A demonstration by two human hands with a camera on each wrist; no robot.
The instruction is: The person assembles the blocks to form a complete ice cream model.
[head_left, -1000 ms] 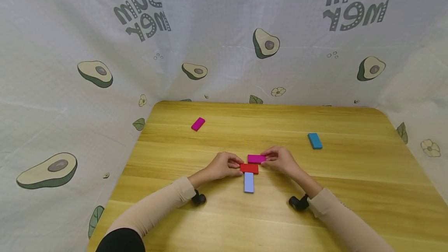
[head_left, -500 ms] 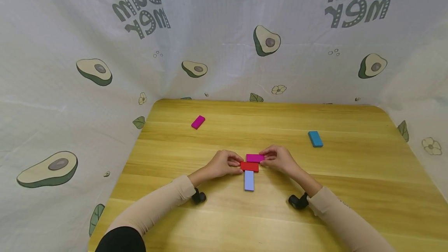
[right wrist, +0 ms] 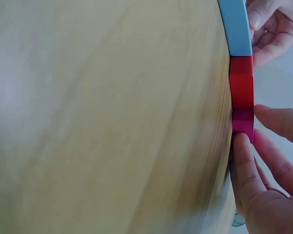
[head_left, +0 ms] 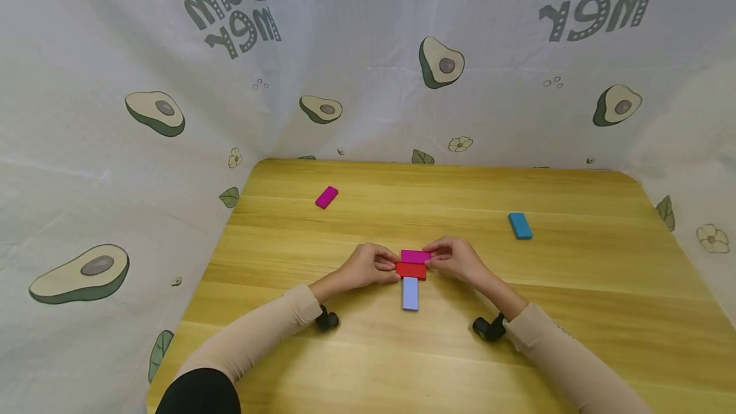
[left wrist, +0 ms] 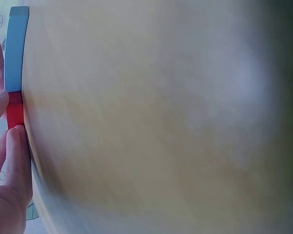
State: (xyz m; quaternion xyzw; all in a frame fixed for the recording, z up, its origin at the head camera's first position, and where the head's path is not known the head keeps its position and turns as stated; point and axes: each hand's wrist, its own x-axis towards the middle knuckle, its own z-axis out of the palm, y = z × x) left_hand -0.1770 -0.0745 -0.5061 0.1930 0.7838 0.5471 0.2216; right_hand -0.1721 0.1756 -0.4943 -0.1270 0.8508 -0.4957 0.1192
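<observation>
In the head view my left hand (head_left: 368, 266) pinches the left end of a flat red block (head_left: 411, 271). My right hand (head_left: 459, 259) grips the right end of a magenta block (head_left: 415, 257), which lies along the red one's far long side, nearly in line with it. A light blue block (head_left: 410, 294) points toward me from the red block's near side, so the three form a T shape. Seen from the right wrist, finger and thumb close around the magenta block (right wrist: 242, 121), against the red block (right wrist: 241, 90). Left fingertips touch the red block (left wrist: 15, 114) in the left wrist view.
Farther back on the wooden table (head_left: 276, 235) lie a second magenta block (head_left: 326, 197) on the left and a blue block (head_left: 520, 226) on the right. An avocado-print cloth (head_left: 379, 30) hangs behind and beside the table.
My right hand has slid the magenta block left along the red block's far side, bringing the two closer into line. The left hand stays on the red block. The head view tilts slightly.
</observation>
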